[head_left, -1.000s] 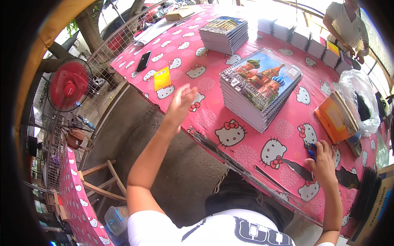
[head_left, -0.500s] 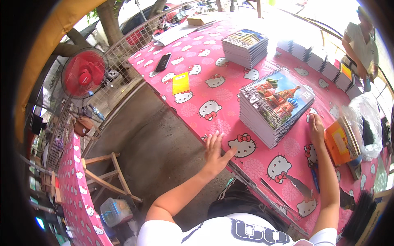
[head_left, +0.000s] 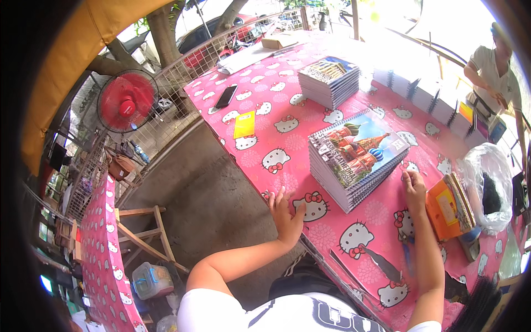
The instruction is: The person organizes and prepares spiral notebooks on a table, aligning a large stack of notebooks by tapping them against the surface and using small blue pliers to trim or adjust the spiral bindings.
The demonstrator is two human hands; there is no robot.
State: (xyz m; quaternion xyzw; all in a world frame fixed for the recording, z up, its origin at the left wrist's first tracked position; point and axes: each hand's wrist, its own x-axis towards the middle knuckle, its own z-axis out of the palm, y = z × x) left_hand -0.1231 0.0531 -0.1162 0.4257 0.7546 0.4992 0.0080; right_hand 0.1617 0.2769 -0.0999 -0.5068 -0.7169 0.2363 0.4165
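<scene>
A stack of spiral-bound notebooks [head_left: 359, 152] with a colourful domed cathedral on the top cover lies in front of me on the pink table. At the table's near-left edge rests my left hand [head_left: 286, 218], open with its fingers spread and nothing in it. To the right of the stack, my right hand [head_left: 415, 192] lies on the tabletop close to the spiral edges, apart from them. Its fingers are slightly bent, with nothing visible in them. An orange-covered bundle of small books [head_left: 449, 209] stands just right of my right wrist.
Farther back are another notebook stack [head_left: 328, 83], a yellow card [head_left: 244, 124] and a phone [head_left: 226, 97]. A row of notebooks [head_left: 425, 99] lines the far right edge, beside a co-worker [head_left: 495, 74]. A clear plastic bag [head_left: 487, 188] lies right. A red fan [head_left: 128, 100] stands left.
My view has shifted a little, so the table things sit differently in it. My hands stay about where they were on the table. The co-worker's hand has lifted from the row's end.
</scene>
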